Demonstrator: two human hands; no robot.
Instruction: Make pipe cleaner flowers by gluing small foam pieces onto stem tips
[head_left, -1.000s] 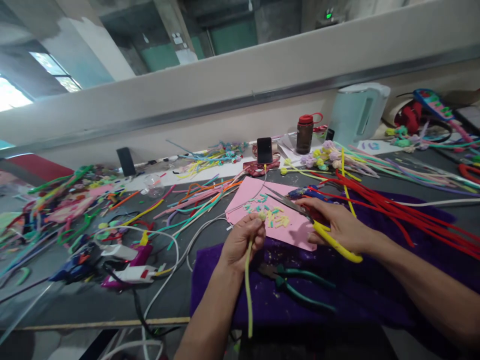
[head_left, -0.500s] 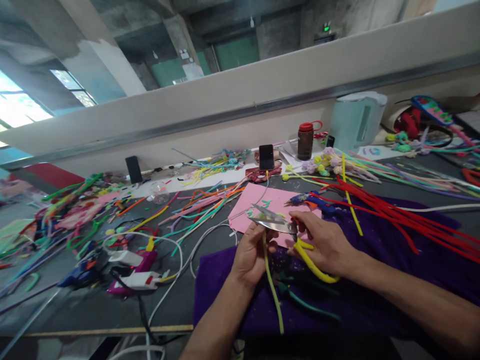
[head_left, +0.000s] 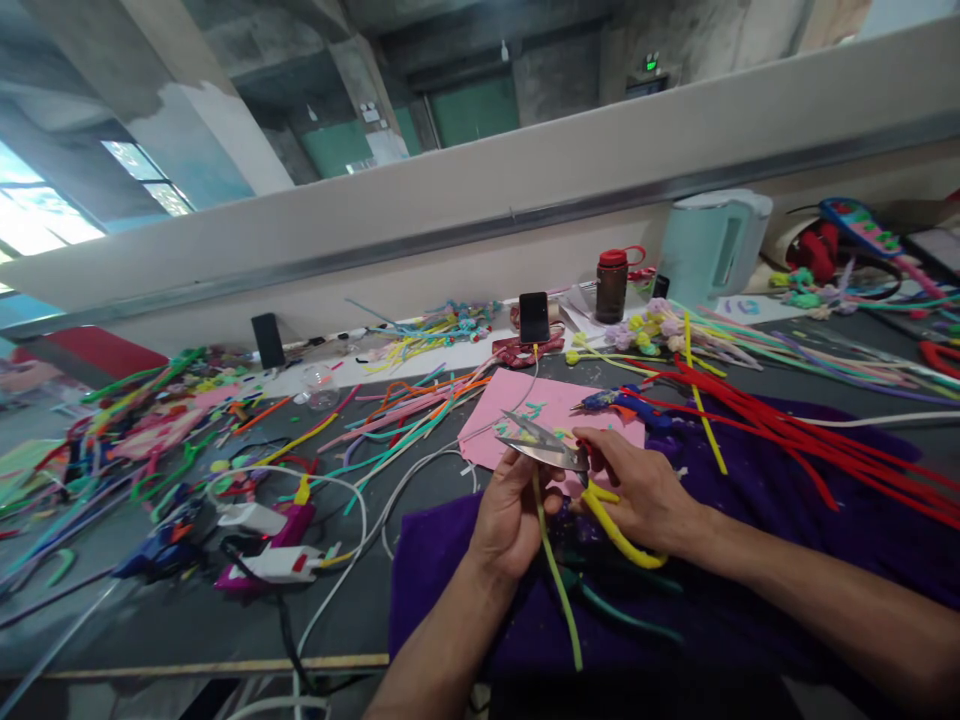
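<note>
Yellow-green pipe cleaner (head_left: 556, 580): your left hand (head_left: 512, 515) closed round its top end, rest trailing down over purple cloth (head_left: 750, 560). Held upright so tip meets blades. Your right hand (head_left: 637, 490) closed on yellow-handled scissors (head_left: 559, 458), blades open at stem tip. Cut bits land on pink sheet (head_left: 559, 405) beyond. Loose stems, glue gun (head_left: 262, 560) spread across desk (head_left: 150, 610).

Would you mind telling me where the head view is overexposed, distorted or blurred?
In the head view, the window at upper left is blown out; the wide lens bows and tilts the wall ledge; the scissors in the right hand look slightly smeared.
</note>
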